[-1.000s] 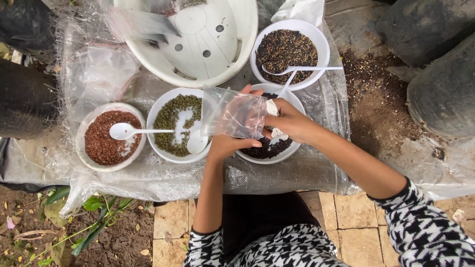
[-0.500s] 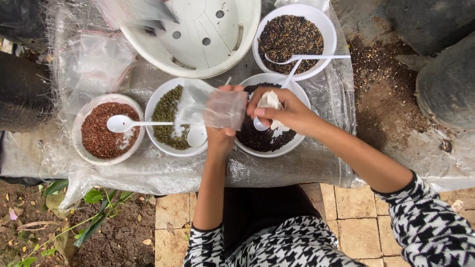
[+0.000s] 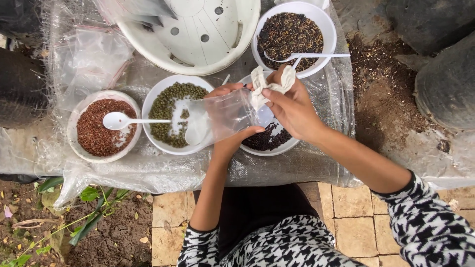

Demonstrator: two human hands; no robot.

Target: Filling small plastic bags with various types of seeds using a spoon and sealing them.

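Outdoors, on a low surface covered with a clear plastic sheet (image 3: 148,170) over woven sacking, we see several bowls of seeds laid out, with paving tiles and bare soil below it.

We take the small clear plastic bag (image 3: 225,116) as our landmark. It hangs tilted above the spot where two bowls meet, its open mouth turned towards the right hand. The left hand (image 3: 232,131) grips it from below, thumb on the near side and fingers curled round the far side. The right hand (image 3: 294,109), just right of the bag, pinches a crumpled white cloth or paper wad (image 3: 269,84) at the bag's mouth; we cannot tell whether the wad is partly inside.

Directly under the bag's right end sits a white bowl of dark, nearly black seeds (image 3: 269,141), mostly hidden by the hands. Under its left end lies a white bowl of green seeds (image 3: 173,116), with a white spoon (image 3: 128,120) whose scoop reaches left over a bowl of reddish-brown seeds (image 3: 101,126). Beyond the bag, up and to the right, stands a bowl of mixed dark brown seeds (image 3: 292,34) with a spoon (image 3: 307,55) across it. Behind the bag, up and to the left, rests a large white plastic pot (image 3: 193,34) with holes in its base.
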